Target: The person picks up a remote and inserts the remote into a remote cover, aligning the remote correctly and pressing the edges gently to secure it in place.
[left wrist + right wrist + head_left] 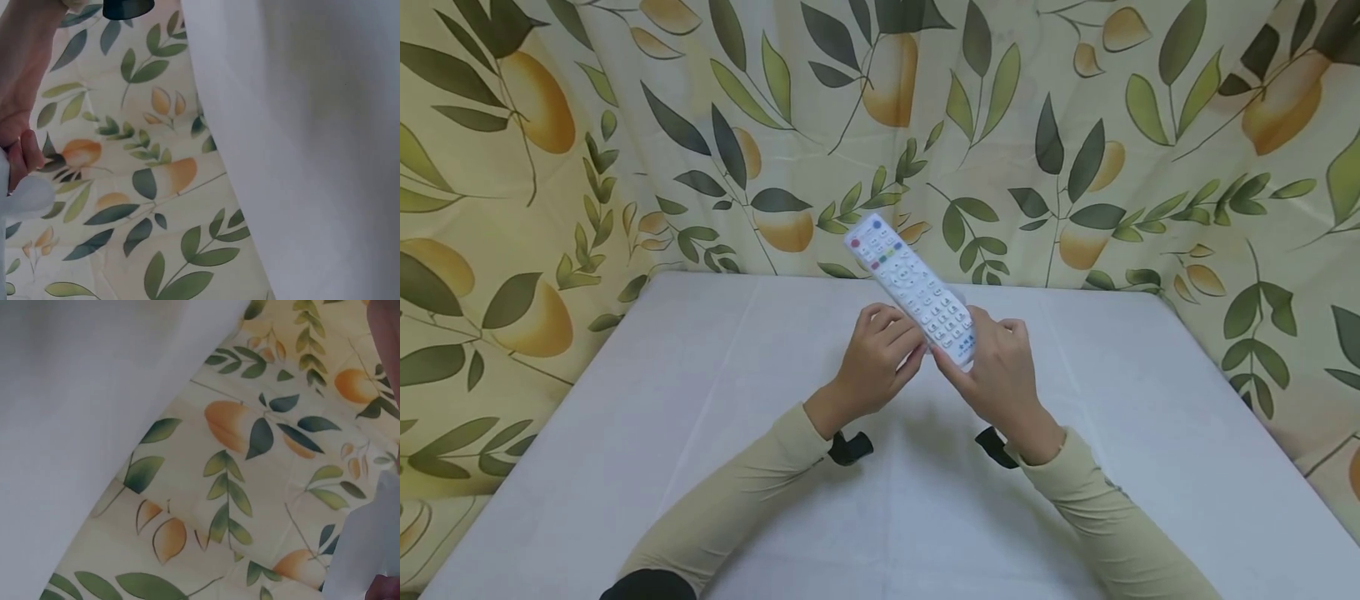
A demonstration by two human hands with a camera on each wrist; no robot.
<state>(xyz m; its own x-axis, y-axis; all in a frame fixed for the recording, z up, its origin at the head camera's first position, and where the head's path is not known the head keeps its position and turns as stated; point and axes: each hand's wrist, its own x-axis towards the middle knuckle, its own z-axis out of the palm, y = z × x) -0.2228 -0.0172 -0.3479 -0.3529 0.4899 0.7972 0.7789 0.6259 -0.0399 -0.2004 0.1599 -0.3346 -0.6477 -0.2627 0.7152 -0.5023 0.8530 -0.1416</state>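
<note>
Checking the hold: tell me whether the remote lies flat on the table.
No: both hands hold the remote tilted above the table.

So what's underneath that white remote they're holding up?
Under the remote lies the bare white table, with both hands, left and right, gripping its lower end. Its back stays hidden, facing away.

**Both hands raised and meeting at centre**

Your forearms, in beige sleeves, angle inward from the lower corners, each wrist wearing a dark strap. Your left hand (880, 354) has its fingers curled inward with knuckles up. Your right hand (1000, 375) faces it, fingers bent and thumb side up. From the wrist views only slivers of each hand show, so finger placement is probably a pinching grip.
</note>
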